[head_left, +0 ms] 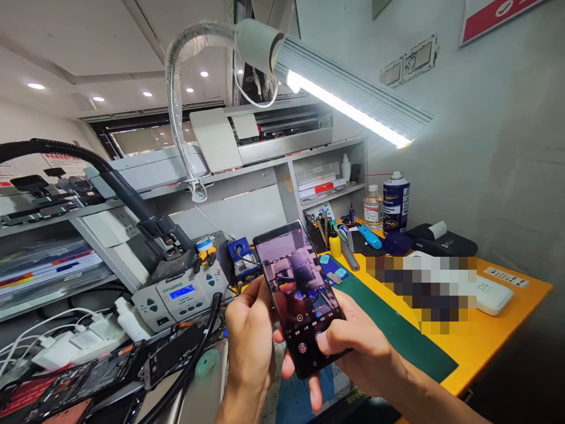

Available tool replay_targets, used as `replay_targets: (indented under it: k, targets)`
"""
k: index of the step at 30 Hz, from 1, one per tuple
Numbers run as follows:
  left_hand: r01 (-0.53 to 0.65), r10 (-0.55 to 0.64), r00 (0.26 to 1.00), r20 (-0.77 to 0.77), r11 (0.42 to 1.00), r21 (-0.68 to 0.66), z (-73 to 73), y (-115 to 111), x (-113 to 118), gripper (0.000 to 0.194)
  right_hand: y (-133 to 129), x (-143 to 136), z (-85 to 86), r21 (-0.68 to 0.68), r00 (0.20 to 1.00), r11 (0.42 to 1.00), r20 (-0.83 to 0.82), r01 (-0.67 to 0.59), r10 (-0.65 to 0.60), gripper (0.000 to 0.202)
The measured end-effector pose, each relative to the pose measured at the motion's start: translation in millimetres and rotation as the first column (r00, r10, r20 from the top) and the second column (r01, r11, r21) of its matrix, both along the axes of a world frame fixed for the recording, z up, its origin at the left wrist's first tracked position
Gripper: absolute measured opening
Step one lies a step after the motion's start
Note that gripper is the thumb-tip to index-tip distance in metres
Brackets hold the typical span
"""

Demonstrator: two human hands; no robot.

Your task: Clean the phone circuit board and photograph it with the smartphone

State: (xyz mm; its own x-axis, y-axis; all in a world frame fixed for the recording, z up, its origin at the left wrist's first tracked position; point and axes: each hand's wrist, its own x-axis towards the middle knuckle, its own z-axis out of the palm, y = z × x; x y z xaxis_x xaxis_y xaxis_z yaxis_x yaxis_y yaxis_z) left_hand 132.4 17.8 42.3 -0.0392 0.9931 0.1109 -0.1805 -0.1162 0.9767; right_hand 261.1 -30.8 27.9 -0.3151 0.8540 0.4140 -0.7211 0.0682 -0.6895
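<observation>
A black smartphone is held upright, tilted a little to the left, above the front of the bench. Its lit screen shows a camera app with a live picture of the bench. My left hand grips the phone's left edge. Around its lower right side wraps my right hand, the thumb resting on the screen near the shutter button and fingers showing below the phone. Beneath the hands lie a green mat and a blue pad, partly hidden by the phone and hands.
On the left stand a soldering station, a white power strip and several dismantled phones. A lit lamp hangs overhead. At the back right are a spray can, a clear bottle and a yellow bottle.
</observation>
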Motion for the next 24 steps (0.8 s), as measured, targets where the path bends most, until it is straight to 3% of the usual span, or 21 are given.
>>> replay_targets:
  k: [24]
  targets:
    - [0.031, -0.031, 0.999, 0.015, 0.999, -0.006, 0.1, -0.2, -1.6, 0.024, -2.2, -1.2, 2.3, -0.022, 0.999, 1.0, 0.026, 0.02, -0.019, 0.047]
